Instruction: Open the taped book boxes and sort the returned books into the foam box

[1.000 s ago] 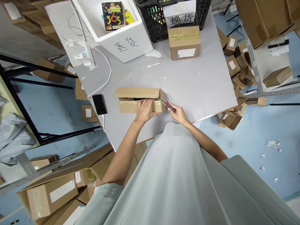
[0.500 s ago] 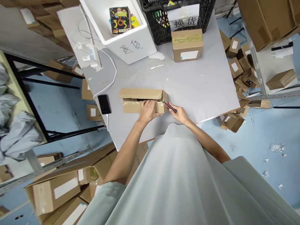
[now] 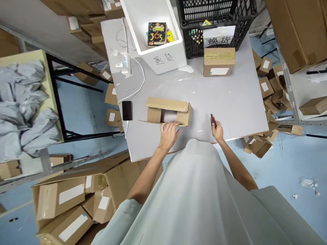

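Observation:
A small cardboard box [image 3: 182, 118] lies on the grey table with its top flaps parted. Inside it, something pale and shiny shows, too little to name. My left hand [image 3: 167, 137] is at the near side of the box, its fingers hooked over the front flap. Off to the right, clear of the box, my right hand [image 3: 217, 131] is closed around a red and black box cutter [image 3: 213, 121], its tip pointing away from me.
A phone [image 3: 127, 110] on a white cable lies left. Behind stand a white foam bin [image 3: 166, 61] holding books, a black crate [image 3: 190, 42] and a taped carton [image 3: 219, 63]. A power strip [image 3: 126, 64] sits at the table's left edge. Cartons [image 3: 61, 200] fill a big box below left.
The box's front flap has been folded toward me, so the inside shows. My right hand has drawn the box cutter away from the box to the right. The view has shifted.

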